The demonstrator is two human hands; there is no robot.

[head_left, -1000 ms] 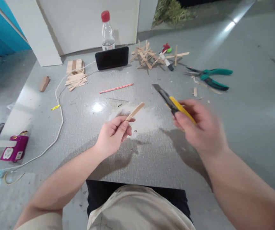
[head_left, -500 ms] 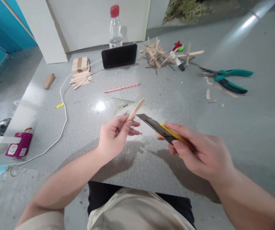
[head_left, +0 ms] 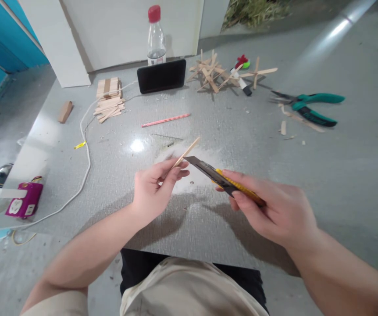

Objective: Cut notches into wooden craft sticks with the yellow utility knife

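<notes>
My left hand (head_left: 154, 189) pinches a thin wooden stick (head_left: 188, 152) by its lower end, so the stick points up and to the right above a grey table (head_left: 87, 188). My right hand (head_left: 274, 210) grips a yellow utility knife (head_left: 223, 178) with its blade out. The blade tip sits right at the stick, just above my left fingertips. A patch of pale sawdust (head_left: 195, 169) lies on the table under both hands.
At the back stand a dark phone (head_left: 161, 76), a red-capped bottle (head_left: 156, 34), a stack of wooden sticks (head_left: 108, 99), a stick structure (head_left: 210, 72) and a glue tube (head_left: 241, 83). Green pliers (head_left: 307, 105) lie at right, a pink pencil (head_left: 165, 120) in the middle, a white cable (head_left: 85, 149) and a purple box (head_left: 24, 204) at left.
My right hand brought the knife from the upper right down to the left, until its blade reached the stick. The left hand turned the stick edge-on.
</notes>
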